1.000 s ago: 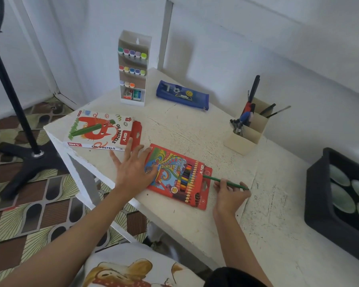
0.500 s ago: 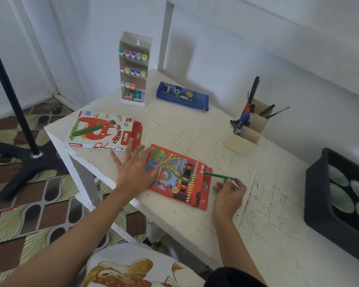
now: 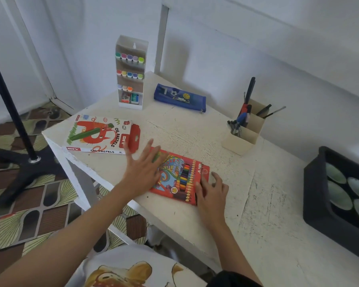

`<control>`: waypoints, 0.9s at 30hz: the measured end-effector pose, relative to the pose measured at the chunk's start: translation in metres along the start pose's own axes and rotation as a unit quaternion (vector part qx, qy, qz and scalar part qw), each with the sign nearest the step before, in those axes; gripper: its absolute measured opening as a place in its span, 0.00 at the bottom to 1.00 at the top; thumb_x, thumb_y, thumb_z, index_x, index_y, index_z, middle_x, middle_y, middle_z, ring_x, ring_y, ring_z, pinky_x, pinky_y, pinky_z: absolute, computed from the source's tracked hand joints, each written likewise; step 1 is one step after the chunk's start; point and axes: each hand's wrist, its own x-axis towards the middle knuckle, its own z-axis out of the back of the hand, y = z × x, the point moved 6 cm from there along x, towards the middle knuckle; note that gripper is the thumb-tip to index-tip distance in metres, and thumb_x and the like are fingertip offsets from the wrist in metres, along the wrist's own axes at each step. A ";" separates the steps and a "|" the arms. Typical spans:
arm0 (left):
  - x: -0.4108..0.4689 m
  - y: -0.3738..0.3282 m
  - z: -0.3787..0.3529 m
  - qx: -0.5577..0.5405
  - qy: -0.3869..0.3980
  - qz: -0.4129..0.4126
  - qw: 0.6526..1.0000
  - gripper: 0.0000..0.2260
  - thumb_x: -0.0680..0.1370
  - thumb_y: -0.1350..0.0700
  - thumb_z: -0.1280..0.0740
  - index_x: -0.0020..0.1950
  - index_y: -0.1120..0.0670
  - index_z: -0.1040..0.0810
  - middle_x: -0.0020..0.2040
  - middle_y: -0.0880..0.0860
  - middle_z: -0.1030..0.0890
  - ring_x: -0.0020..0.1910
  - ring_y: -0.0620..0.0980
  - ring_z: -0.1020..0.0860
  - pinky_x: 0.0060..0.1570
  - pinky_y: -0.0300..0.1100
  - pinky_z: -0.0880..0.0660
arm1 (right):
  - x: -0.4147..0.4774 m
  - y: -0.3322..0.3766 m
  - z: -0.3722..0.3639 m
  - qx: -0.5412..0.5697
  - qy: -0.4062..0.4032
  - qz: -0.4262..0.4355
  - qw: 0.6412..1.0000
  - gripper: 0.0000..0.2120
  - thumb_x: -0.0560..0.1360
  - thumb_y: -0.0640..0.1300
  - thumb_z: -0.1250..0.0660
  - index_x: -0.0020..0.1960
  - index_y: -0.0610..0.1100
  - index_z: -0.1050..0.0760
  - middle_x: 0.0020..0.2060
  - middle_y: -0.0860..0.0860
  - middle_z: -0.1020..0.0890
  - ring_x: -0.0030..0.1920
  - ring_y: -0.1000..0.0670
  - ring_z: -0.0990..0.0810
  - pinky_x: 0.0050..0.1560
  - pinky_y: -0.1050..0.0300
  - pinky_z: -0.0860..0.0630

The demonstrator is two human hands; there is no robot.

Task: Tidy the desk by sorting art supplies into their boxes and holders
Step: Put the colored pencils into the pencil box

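A red colour pencil box (image 3: 180,177) lies flat near the front edge of the white desk (image 3: 195,131). My left hand (image 3: 143,172) rests flat on the box's left part, fingers spread and straight. At the box's right end, my right hand (image 3: 212,191) touches the flap edge with its thumb and fingertips, and the flap looks closed. No loose pencil shows outside the box. A white oil pastels box (image 3: 97,135) with a red flap lies to the left, just beyond my left fingertips.
A white marker holder (image 3: 131,73) stands at the back, with a blue pencil case (image 3: 179,97) beside it. A beige pen holder (image 3: 245,133) sits at the right rear. A black tray (image 3: 313,183) stands at the far right. A fan stand (image 3: 19,121) is on the floor left.
My right hand slid the green pencil leftwards into the red box; it is now out of sight, and the hand has come up to the box's right end. My left hand stayed on the box.
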 end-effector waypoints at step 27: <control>0.071 -0.029 0.068 -0.734 -0.022 0.136 0.665 0.13 0.71 0.64 0.28 0.50 0.51 0.23 0.43 0.43 0.16 0.43 0.46 0.17 0.41 0.39 0.20 | 0.035 0.042 0.101 0.319 -0.110 -0.027 0.941 0.07 0.76 0.40 0.33 0.48 0.51 0.28 0.46 0.55 0.20 0.48 0.52 0.19 0.44 0.57 0.20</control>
